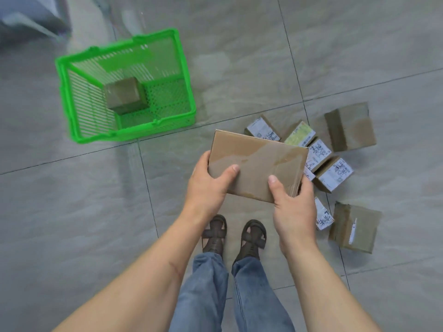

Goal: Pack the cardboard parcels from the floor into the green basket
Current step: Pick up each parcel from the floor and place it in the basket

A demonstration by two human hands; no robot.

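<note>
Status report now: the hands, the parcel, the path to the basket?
Both hands, left and right, grip the flat parcel. Green basket holds one box. Nothing blocks the path.

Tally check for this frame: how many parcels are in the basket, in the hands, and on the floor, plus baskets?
Parcels in the green basket: 1
Parcels held by left hand and right hand: 1
Parcels visible on the floor: 7, some partly hidden
Baskets: 1
Total: 9 parcels, 1 basket

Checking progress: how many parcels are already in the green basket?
1: a brown parcel on the floor of the green basket, against its left wall. Nothing else shows inside.
</note>
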